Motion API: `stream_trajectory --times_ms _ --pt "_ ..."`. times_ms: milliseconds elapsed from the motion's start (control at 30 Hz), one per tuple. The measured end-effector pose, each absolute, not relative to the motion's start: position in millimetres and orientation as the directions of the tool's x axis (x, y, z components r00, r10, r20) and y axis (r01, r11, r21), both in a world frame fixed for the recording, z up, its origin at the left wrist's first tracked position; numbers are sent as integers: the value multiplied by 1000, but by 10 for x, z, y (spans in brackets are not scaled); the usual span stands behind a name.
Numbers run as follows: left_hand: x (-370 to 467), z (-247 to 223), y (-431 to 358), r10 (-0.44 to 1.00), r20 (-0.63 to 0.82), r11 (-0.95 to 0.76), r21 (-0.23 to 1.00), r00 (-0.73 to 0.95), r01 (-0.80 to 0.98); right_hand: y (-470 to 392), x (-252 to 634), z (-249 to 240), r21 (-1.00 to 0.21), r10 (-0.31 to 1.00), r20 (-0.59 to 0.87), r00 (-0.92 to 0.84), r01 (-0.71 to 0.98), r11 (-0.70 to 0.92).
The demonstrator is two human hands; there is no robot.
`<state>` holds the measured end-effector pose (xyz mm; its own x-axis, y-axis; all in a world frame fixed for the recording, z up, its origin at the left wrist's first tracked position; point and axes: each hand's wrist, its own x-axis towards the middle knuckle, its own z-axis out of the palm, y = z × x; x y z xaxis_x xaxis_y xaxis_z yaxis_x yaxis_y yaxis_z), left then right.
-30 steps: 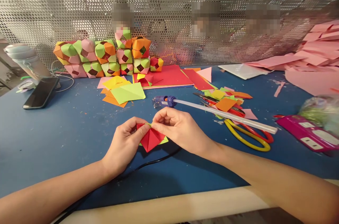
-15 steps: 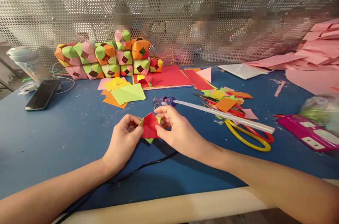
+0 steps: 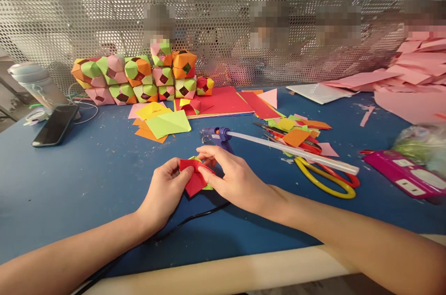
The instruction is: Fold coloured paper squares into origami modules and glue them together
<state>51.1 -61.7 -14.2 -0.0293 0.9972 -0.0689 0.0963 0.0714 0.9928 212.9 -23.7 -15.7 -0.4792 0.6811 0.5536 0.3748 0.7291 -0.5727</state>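
A folded paper piece (image 3: 195, 182), red with light green showing behind it, is held between both hands above the blue table. My left hand (image 3: 168, 188) pinches its left side, thumb lying on the red face. On the right edge, my right hand (image 3: 228, 176) grips it with the thumb in front; its index finger arches over the top and its other fingertips are partly hidden. Just beyond the hands lies a blue glue gun (image 3: 219, 135) with a long white glue stick (image 3: 296, 150) reaching out to the right. Its black cord (image 3: 198, 216) runs beneath the hands.
Folded paper balls (image 3: 139, 72) are stacked at the back left, with coloured sheets (image 3: 170, 123) in front. Scissors (image 3: 324, 179) lie at right among paper scraps (image 3: 296, 130), near a magenta power strip (image 3: 404, 174). A phone (image 3: 55, 125) and a bottle (image 3: 38, 83) are at left.
The paper piece has been turned and lowered slightly, so its red face now points down toward me. Both hands have shifted with it, fingers still on its sides.
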Motion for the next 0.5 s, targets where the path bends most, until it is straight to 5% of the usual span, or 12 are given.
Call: stream_trajectory --times_ms 200,500 --pt "527 -149 -619 996 -81 84 988 -26 129 -248 2138 -85 -671 776 352 -524 437 599" --pt "524 -146 -607 996 -84 83 978 -3 191 -243 2141 -53 -747 807 302 -507 401 531"
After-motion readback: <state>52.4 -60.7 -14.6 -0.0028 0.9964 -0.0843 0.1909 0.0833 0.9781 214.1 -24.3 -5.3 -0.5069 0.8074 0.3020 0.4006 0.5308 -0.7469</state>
